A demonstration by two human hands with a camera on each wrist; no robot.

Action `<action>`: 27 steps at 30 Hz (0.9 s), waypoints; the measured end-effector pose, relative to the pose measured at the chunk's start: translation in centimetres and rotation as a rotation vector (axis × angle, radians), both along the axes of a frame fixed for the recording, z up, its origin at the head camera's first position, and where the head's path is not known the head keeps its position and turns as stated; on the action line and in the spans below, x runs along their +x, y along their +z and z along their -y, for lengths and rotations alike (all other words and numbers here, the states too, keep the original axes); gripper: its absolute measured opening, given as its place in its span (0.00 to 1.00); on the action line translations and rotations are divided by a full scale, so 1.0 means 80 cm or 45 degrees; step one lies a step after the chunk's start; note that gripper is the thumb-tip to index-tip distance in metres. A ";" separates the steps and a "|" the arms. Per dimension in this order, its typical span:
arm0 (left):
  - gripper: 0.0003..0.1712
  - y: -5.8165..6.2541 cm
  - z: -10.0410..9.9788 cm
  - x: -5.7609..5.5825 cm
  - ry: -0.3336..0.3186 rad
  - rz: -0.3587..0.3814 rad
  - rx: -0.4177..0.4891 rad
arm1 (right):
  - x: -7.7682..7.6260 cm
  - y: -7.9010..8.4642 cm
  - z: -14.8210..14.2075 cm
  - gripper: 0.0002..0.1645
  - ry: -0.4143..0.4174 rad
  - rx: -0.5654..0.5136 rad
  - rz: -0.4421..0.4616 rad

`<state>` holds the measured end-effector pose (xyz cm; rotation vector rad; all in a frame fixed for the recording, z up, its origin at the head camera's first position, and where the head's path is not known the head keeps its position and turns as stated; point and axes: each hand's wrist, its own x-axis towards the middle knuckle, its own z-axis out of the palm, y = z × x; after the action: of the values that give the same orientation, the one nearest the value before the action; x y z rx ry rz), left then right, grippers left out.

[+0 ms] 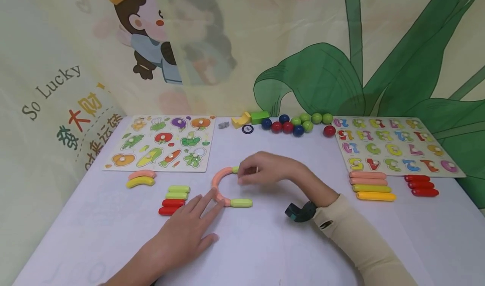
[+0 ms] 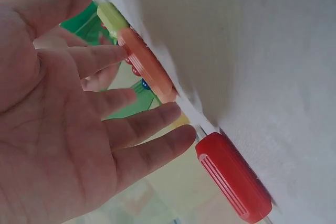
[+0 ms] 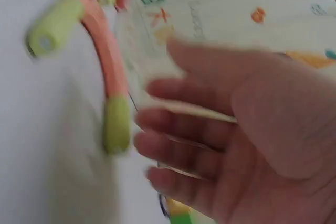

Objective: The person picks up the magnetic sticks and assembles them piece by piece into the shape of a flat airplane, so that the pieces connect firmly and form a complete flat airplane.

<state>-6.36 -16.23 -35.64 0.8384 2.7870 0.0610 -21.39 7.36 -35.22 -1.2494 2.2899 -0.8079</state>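
Pink arc (image 1: 216, 179) opens toward right hand (image 1: 267, 168), loose-fingered, seemingly empty, by its far green end (image 1: 235, 170); left hand (image 1: 185, 233) spread, touching its bend.

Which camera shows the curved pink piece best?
The head view: the curved pink piece shows its C-shape from above. The right wrist view has it slanted and blurred; the left wrist view, side-on by the left hand.

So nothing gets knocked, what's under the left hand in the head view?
The left hand overlaps part of the pink arc. The lower red stick shows, but its right end is covered, as is the table below the palm.
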 end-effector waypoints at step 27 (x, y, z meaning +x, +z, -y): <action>0.45 -0.003 0.002 -0.001 0.001 0.041 0.029 | -0.054 -0.016 -0.051 0.19 -0.874 0.304 -0.332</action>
<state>-6.47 -16.36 -35.85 0.8341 2.7618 0.1055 -25.71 11.41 -36.53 -0.4693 2.9730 -0.5641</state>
